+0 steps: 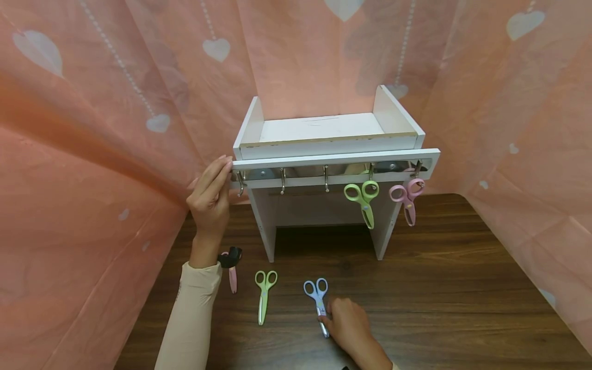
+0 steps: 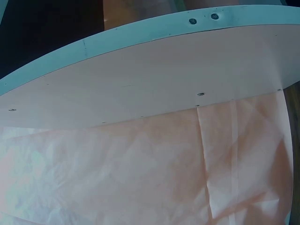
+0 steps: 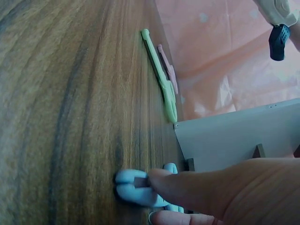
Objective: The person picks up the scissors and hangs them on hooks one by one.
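Note:
My left hand (image 1: 210, 198) rests its fingers on the left end of a white hook rail (image 1: 337, 156) fixed to the front of a small white shelf. Down on the wooden table, my right hand (image 1: 349, 326) pinches the blade end of blue scissors (image 1: 317, 294), thumb on top; the right wrist view shows the thumb over the blue scissors (image 3: 140, 194) close up. Green scissors (image 1: 262, 298) lie to their left, and pink scissors (image 1: 233, 280) lie partly behind the left wrist. From the rail's right hooks hang green scissors (image 1: 365, 203) and pink scissors (image 1: 409, 199).
The white shelf (image 1: 273, 221) stands at the back of the wooden table (image 1: 439, 288), its side panels reaching the tabletop. Bare hooks (image 1: 282, 182) line the rail's left and middle. A pink curtain (image 1: 92, 154) with white hearts surrounds the table.

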`<state>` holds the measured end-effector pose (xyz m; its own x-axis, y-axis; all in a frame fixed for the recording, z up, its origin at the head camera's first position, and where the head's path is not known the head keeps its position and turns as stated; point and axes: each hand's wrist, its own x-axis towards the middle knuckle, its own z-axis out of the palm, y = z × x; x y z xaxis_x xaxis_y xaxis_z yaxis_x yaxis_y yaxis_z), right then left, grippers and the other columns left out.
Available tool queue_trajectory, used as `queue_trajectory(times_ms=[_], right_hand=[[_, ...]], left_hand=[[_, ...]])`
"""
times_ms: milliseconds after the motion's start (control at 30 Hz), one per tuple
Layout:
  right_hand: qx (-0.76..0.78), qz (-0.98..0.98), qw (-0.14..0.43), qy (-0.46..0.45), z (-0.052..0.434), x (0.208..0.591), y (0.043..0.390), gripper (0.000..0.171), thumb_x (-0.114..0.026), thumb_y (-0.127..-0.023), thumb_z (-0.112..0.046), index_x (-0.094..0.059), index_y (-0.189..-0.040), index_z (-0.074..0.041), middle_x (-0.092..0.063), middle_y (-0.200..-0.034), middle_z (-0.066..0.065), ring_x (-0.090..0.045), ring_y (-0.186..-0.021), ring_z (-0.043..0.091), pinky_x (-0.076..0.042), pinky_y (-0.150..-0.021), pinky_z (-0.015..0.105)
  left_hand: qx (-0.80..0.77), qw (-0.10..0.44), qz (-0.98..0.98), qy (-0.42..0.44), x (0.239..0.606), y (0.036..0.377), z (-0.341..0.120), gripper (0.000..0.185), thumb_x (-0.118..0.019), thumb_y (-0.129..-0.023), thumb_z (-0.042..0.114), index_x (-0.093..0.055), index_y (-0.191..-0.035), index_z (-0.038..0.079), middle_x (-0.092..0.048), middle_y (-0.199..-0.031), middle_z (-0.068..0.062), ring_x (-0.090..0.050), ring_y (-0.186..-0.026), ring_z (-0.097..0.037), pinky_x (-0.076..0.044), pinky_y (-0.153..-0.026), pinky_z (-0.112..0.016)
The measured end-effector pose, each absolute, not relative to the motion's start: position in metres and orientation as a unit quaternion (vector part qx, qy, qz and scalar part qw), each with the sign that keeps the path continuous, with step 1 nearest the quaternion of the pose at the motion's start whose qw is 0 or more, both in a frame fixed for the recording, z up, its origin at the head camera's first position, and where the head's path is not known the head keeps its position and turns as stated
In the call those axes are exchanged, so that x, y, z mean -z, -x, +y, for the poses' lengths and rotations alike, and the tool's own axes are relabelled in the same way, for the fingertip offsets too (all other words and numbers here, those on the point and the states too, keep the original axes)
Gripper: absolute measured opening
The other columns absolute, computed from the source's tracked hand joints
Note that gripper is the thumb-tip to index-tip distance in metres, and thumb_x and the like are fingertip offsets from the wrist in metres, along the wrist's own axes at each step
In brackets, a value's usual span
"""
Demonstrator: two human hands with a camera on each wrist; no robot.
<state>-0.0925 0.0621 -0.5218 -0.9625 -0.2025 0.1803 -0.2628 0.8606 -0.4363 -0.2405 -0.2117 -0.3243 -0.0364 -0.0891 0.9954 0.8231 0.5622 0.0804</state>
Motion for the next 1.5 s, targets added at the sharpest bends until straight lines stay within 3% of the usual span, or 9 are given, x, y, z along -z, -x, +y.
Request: queue_trajectory(times_ms=[400,700,1167,1500], right_hand=[[-0.242,-0.962,0.051,-0.115,0.0666,0.5200,0.0945,0.036,-0.089,-0.075,-0.022,-0.056,-0.059,-0.024,-0.053,-0.057,-0.007,-0.050,-0.051,0.014,-0.037,-0.042,0.035],[-0.236,-0.963,0.057,-0.117,0.0674,0.5185,0.0950,0.033,-0.088,-0.074,-0.020,-0.058,-0.061,-0.023,-0.058,-0.059,-0.004,-0.057,-0.054,0.020,-0.040,-0.043,0.038],[-0.253,-0.959,0.059,-0.114,0.0689,0.5198,0.0959,0.032,-0.087,-0.074,-0.018,-0.055,-0.068,-0.022,-0.056,-0.061,-0.005,-0.056,-0.055,0.019,-0.039,-0.044,0.038],[-0.278,-0.953,0.045,-0.114,0.0693,0.5189,0.0966,0.029,-0.086,-0.076,-0.014,-0.058,-0.075,-0.021,-0.047,-0.058,-0.013,-0.046,-0.053,0.010,-0.035,-0.044,0.031]], left_hand=[[0.359,0.630,-0.623,0.293,0.3248,0.2406,-0.2114,0.032,-0.073,-0.078,-0.022,-0.077,-0.106,-0.005,-0.074,-0.110,-0.021,-0.071,-0.105,-0.037,-0.057,-0.097,-0.042],[0.361,0.627,-0.624,0.296,0.3249,0.2414,-0.2124,0.033,-0.073,-0.078,-0.022,-0.078,-0.106,-0.005,-0.074,-0.111,-0.021,-0.070,-0.105,-0.037,-0.057,-0.097,-0.043],[0.363,0.629,-0.621,0.295,0.3249,0.2411,-0.2127,0.033,-0.074,-0.078,-0.022,-0.078,-0.106,-0.005,-0.074,-0.111,-0.019,-0.071,-0.105,-0.038,-0.057,-0.097,-0.043],[0.363,0.619,-0.630,0.296,0.3250,0.2403,-0.2131,0.031,-0.073,-0.081,-0.019,-0.077,-0.108,-0.003,-0.074,-0.114,-0.016,-0.070,-0.107,-0.036,-0.057,-0.097,-0.043]])
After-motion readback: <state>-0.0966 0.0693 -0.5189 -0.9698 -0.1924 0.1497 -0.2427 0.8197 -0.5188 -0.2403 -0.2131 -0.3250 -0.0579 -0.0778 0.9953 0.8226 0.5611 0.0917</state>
